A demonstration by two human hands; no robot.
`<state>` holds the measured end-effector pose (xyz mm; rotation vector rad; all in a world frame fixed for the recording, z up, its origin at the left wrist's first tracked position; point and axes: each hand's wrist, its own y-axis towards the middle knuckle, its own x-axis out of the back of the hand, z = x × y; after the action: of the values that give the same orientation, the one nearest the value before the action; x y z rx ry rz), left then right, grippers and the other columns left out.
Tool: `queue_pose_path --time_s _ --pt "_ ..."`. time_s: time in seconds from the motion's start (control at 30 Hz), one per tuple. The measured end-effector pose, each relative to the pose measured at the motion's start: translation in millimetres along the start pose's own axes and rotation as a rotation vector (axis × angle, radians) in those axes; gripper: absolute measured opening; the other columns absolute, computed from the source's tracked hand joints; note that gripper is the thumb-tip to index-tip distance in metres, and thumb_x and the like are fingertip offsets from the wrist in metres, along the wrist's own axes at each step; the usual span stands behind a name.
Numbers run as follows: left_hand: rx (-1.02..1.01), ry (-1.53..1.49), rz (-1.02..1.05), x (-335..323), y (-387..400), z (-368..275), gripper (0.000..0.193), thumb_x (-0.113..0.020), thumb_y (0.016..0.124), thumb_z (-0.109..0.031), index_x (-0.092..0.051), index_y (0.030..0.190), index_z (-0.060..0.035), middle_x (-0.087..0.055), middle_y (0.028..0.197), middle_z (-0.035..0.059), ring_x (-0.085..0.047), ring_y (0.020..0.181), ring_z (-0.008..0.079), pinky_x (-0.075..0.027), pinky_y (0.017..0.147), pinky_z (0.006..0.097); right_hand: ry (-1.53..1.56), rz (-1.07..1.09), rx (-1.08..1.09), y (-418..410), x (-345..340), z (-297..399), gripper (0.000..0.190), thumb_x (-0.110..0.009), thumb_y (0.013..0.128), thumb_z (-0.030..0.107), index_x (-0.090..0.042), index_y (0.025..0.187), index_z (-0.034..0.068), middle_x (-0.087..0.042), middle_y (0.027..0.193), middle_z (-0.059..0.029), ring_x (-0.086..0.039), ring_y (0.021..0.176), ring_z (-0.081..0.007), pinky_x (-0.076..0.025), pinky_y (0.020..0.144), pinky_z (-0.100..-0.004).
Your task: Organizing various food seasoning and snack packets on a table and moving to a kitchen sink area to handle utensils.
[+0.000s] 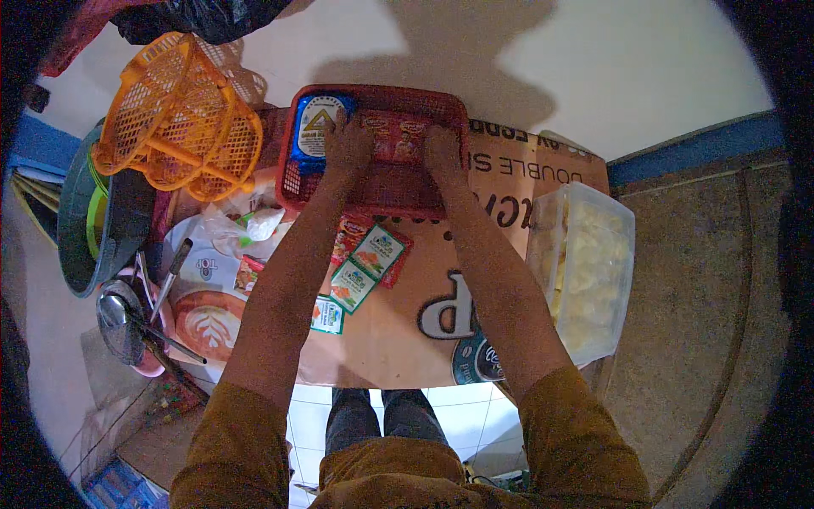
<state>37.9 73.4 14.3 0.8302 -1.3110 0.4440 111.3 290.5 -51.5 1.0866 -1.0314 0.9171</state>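
Both hands reach into a shallow red plastic basket point(292, 191) at the far side of the table. My left hand point(350, 149) is between a blue-and-white salt packet point(311, 127) and some red seasoning sachets point(394, 137). My right hand point(443, 153) is at the right end of these sachets, near the basket's right wall. Dim light and the hands' backs hide the fingertips, so any grip is unclear. Closer to me, green-edged white sachets point(369, 267) overlap a red sachet point(399, 267) on the table. Another red sachet point(249, 273) lies beside my left forearm.
An orange lattice basket point(181, 121) leans at the back left beside a dark green basin point(82, 223). Spoons and other utensils point(137, 318) stick out at the left edge. A lidded clear container point(591, 280) of pale pieces stands right. Plastic bags point(254, 223) lie left of centre.
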Motion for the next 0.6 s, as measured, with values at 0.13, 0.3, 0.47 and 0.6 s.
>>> queue_pose_path --time_s 0.13,0.3,0.47,0.6 --pt "-0.049 0.053 -0.139 5.7 3.8 -5.7 0.034 -0.055 0.090 -0.029 -0.070 0.116 -0.0142 -0.060 0.130 0.0141 -0.045 0.133 0.0389 -0.031 0.107 0.0645 -0.010 0.040 -0.110 4.4 23.4 2.9 0.019 -0.068 0.086 0.012 -0.064 0.089 -0.006 -0.064 0.090 -0.0274 -0.065 0.089 -0.0418 -0.053 0.076 -0.0491" --pt "-0.035 -0.101 0.040 11.0 -12.6 3.5 0.033 -0.052 0.094 -0.031 -0.067 0.122 -0.0241 -0.060 0.131 0.0142 -0.043 0.134 0.0384 -0.030 0.106 0.0673 0.205 0.291 -0.167 -1.7 68.9 55.0 0.026 -0.070 0.086 0.017 -0.065 0.092 -0.008 -0.065 0.094 -0.0272 -0.065 0.089 -0.0420 -0.053 0.076 -0.0498" --pt "-0.064 0.034 0.030 -12.9 -11.3 20.6 0.031 -0.051 0.093 -0.029 -0.070 0.117 -0.0238 -0.060 0.131 0.0145 -0.044 0.134 0.0375 -0.030 0.106 0.0670 0.133 0.219 -0.230 1.9 51.4 61.2 0.032 -0.071 0.087 0.022 -0.064 0.100 -0.007 -0.065 0.099 -0.0270 -0.065 0.095 -0.0418 -0.053 0.083 -0.0501" --pt "-0.094 -0.053 -0.087 -2.8 2.4 -10.6 0.028 -0.052 0.091 -0.026 -0.074 0.108 -0.0212 -0.060 0.130 0.0145 -0.043 0.135 0.0371 -0.030 0.107 0.0657 0.046 0.164 -0.259 2.8 30.5 10.1 0.034 -0.069 0.088 0.023 -0.063 0.103 -0.007 -0.065 0.099 -0.0272 -0.065 0.095 -0.0420 -0.053 0.086 -0.0498"
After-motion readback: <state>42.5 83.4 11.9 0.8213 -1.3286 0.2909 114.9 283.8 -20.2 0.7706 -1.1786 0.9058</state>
